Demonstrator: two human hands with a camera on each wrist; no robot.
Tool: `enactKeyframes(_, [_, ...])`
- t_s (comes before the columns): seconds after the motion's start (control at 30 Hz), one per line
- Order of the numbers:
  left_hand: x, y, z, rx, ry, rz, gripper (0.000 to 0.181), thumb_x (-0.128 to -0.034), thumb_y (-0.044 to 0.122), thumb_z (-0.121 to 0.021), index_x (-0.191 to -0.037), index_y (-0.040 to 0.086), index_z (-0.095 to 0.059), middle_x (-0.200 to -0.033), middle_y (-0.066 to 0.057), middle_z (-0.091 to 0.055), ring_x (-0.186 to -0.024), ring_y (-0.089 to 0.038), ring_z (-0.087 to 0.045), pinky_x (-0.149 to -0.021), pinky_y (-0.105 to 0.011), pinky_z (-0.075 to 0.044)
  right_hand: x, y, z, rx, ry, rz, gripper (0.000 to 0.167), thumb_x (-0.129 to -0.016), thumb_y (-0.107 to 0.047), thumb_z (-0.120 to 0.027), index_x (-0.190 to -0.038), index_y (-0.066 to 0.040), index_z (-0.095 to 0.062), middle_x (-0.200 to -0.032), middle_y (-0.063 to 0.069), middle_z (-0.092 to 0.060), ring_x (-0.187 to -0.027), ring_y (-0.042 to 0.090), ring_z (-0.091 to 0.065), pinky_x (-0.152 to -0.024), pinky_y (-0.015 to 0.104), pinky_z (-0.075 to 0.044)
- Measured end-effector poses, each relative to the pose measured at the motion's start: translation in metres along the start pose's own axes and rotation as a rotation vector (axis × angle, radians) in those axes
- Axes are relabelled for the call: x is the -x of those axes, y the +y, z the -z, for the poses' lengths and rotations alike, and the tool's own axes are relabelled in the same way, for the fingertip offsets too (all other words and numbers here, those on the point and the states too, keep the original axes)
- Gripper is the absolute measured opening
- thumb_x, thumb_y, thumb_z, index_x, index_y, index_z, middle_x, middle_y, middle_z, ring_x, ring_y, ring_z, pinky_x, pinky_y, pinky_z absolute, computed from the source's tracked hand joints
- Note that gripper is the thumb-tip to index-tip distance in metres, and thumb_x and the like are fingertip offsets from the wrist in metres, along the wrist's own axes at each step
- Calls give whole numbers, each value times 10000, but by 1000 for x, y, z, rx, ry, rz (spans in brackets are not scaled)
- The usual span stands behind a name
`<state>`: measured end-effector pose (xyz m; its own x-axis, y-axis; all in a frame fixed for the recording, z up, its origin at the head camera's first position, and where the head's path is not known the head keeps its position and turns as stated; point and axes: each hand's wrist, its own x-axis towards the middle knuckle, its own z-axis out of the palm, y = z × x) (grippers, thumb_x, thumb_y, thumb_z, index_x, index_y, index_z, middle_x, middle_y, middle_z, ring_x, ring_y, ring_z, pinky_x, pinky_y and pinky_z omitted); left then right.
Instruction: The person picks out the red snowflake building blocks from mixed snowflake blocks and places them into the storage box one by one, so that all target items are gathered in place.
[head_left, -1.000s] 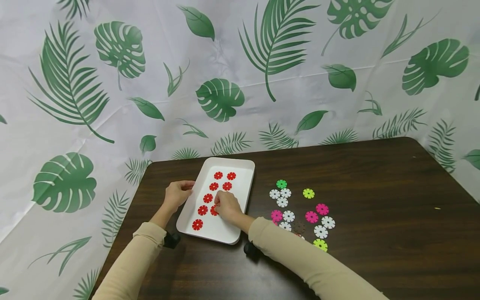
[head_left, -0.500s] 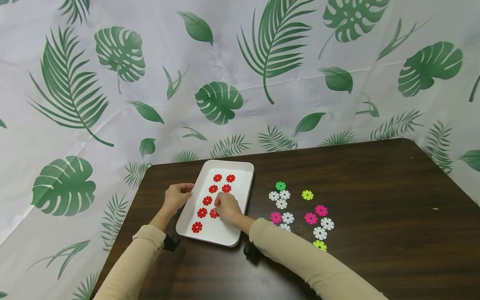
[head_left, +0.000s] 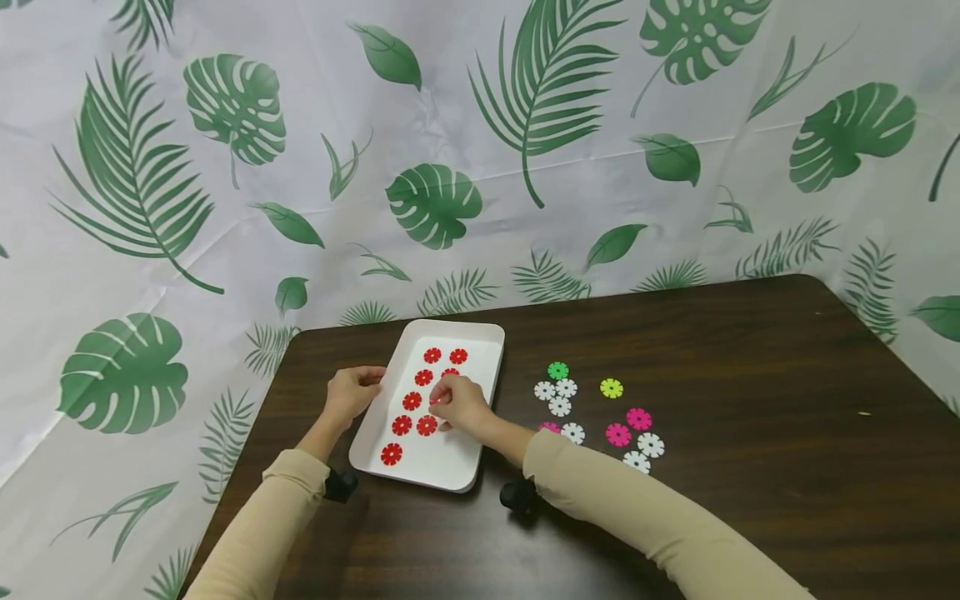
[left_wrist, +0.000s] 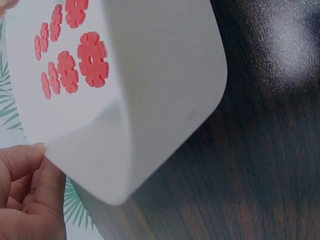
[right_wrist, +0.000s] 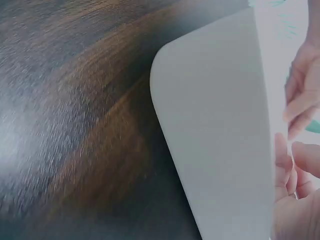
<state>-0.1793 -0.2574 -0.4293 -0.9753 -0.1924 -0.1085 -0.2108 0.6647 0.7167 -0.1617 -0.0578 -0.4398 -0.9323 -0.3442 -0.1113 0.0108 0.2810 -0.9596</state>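
Observation:
My left hand pinches the left rim of a white tray between thumb and fingers; the left wrist view shows this grip at the tray's edge. Red notched discs lie flat inside the tray in two columns. Over the right column is my right hand, its fingers loosely bent. It partly covers a red disc, of which a bit shows by the fingertips. In the right wrist view the thumb and index finger stand apart, with nothing visible between them. The tray wall hides part of that hand.
Loose notched discs lie on the dark wooden table right of the tray: white discs, pink discs, a green disc and a yellow disc. The right sleeve covers some. A leaf-print cloth hangs behind.
My right hand has let go of the nearest red disc in the right column and lifted slightly up and right, so that disc shows fully. My left hand stays at the rim.

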Motion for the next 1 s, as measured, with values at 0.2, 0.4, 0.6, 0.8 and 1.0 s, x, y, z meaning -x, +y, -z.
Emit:
enactKeyframes(0.2, [1,0,0,-8,-9,10,271,-875,-9,-590,-1138,-21,-651,-1074,-208,-657,-919,-270,-597,-814,-345,-535,7,-2,16,-116,-19,-31,173,-839,43,-635,-987,109,-579,-729,53,-500,-741,310,-618,-551,290,-555])
enactKeyframes(0.4, [0,0,-1,-10,-9,7,276,-873,-15,-591,-1142,-28,-648,-1079,-214,-655,-916,-273,-600,-809,-345,-535,15,0,33,-178,-17,-32,156,-842,29,-638,-974,81,-573,-739,62,-486,-732,268,-597,-582,322,-565])
enactKeyframes(0.6, [0,2,1,-11,-7,1,272,-871,-20,-588,-1136,-33,-648,-1070,-217,-656,-906,-263,-604,-779,-327,-535,24,1,51,-207,-16,-53,147,-848,23,-631,-979,61,-573,-748,61,-485,-655,164,-539,-614,342,-569])
enactKeyframes(0.8, [2,3,1,-12,-7,-4,272,-871,-23,-587,-1136,-41,-646,-1072,-223,-655,-907,-269,-601,-783,-326,-536,35,4,70,-233,-1,-68,155,-850,17,-629,-990,49,-570,-730,54,-508,-590,134,-537,-617,338,-569])
enactKeyframes(1.0, [3,6,0,-14,-6,14,277,-881,-19,-580,-1151,-34,-641,-1095,-224,-648,-930,-284,-599,-829,-357,-532,45,12,86,-249,14,-72,181,-861,15,-619,-1022,72,-561,-750,53,-528,-596,122,-515,-620,318,-567])
